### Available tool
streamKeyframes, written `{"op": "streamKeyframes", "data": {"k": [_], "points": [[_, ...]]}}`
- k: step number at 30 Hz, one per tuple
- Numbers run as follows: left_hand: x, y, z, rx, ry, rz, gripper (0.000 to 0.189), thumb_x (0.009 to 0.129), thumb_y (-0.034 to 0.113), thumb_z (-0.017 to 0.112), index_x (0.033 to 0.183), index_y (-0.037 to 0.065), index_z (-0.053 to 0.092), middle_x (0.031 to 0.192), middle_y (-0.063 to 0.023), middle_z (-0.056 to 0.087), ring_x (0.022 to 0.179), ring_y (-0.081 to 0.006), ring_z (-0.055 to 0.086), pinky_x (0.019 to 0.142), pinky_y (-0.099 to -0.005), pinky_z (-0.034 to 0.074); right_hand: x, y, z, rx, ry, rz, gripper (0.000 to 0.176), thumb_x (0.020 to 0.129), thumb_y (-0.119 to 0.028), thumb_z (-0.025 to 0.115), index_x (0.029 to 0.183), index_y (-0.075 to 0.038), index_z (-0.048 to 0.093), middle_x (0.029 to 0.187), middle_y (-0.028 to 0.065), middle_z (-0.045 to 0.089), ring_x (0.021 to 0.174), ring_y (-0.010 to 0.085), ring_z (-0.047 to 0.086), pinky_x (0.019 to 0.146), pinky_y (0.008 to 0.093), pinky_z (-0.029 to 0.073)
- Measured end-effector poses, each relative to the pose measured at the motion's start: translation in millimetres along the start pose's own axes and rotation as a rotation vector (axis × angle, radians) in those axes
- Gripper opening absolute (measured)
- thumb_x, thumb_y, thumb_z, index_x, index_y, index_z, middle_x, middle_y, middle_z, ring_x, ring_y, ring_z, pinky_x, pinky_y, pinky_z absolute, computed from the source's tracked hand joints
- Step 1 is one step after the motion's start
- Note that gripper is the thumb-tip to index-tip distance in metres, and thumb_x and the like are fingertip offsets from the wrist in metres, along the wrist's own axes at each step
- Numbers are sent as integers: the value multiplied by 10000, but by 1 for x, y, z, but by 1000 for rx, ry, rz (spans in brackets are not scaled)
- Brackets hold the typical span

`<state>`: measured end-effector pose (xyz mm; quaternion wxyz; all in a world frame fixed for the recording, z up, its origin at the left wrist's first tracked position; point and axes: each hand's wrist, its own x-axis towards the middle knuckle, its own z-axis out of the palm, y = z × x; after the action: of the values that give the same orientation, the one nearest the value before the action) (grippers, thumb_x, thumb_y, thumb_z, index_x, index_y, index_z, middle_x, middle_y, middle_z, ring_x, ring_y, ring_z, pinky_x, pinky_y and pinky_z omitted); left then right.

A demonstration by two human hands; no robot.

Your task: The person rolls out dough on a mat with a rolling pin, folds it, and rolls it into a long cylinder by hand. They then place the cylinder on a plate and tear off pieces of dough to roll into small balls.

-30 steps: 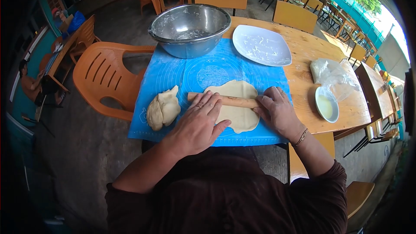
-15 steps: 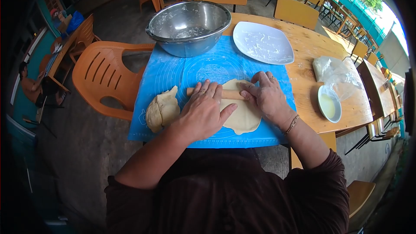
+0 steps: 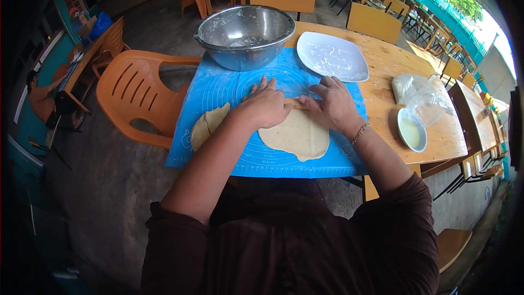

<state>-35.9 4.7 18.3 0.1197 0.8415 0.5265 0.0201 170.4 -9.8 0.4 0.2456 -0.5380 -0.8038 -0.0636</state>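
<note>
Both hands bear on a wooden rolling pin, which lies across the far part of a flattened dough sheet. My left hand covers the pin's left end, fingers pointing away from me. On the pin's right part rests my right hand, its fingers bent over the wood. A thick lump of dough sits left of the sheet, partly hidden by my left forearm. Under everything is a blue mat with printed circles and a ruler edge.
A steel bowl and a floury white plate stand at the far side. On the right are a small bowl of pale liquid and a plastic bag. An orange chair is left; a person sits beyond.
Both hands and the rolling pin have moved away from me, toward the dough sheet's far edge. More of the sheet's near part shows. The camera view has shifted slightly.
</note>
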Motion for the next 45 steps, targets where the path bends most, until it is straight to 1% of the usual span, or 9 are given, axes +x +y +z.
{"op": "streamKeyframes", "data": {"k": [4,7,13,15,21,27,29,34,45], "points": [[-10,-14,-9,-7,17,148,303,907,106,627,1185,-14,632,1276,-244,564,1203,-430,526,1030,-480,429,-20,-1,2,59,-58,-200,250,872,-208,682,1048,-30,691,982,145,596,984,342,570,902,441,463],[-37,-10,-3,-140,355,269,238,860,17,652,1091,-34,621,1114,-208,585,1052,-398,574,936,-470,463,-19,-8,-15,96,-67,-200,257,848,-161,692,1066,-25,672,1043,140,590,1013,339,569,907,452,464],[-93,-4,18,-329,347,321,263,881,27,641,1131,-36,588,1093,-202,573,1074,-407,568,987,-481,458,-54,-41,-42,39,27,-334,235,840,-138,656,1025,7,651,1161,186,562,1071,353,558,904,459,464],[-99,-5,44,-230,399,316,304,880,31,647,1166,-42,575,1124,-211,572,1128,-413,549,1034,-488,430,-69,-41,-36,64,-191,-254,281,898,-175,618,1090,27,648,1296,251,525,1196,395,527,992,475,446],[-96,8,47,-14,351,224,601,971,298,590,1343,-154,453,1424,-334,446,1444,-446,299,1214,-528,173,-61,-39,-16,30,-182,-136,410,995,-291,539,1262,3,639,1472,295,410,1385,463,385,1123,506,350],[-34,1,26,17,105,-45,850,1034,558,268,1441,-186,318,1554,-373,223,1511,-446,85,1236,-500,83,-20,-22,22,-100,-146,-27,506,1015,-340,438,1388,-14,543,1561,320,270,1468,487,215,1183,564,211],[-17,-3,34,23,157,-64,833,1036,545,281,1448,-179,311,1565,-365,202,1514,-443,74,1237,-498,73,-5,-21,27,-157,-143,29,606,1003,-320,420,1526,-24,344,1586,334,190,1489,500,130,1204,576,148],[5,5,38,161,357,-256,762,1046,492,306,1470,-141,306,1588,-333,180,1515,-438,70,1237,-508,65,15,-17,38,-154,-122,64,654,1005,-352,428,1547,-15,281,1586,343,169,1490,499,127,1205,568,155],[-95,15,44,-46,256,235,802,1053,519,262,1417,-189,353,1525,-363,292,1496,-450,163,1229,-498,119,-82,-51,-16,-36,-196,-140,744,1014,-424,447,1481,129,277,1557,363,225,1475,498,190,1201,556,189]]}}
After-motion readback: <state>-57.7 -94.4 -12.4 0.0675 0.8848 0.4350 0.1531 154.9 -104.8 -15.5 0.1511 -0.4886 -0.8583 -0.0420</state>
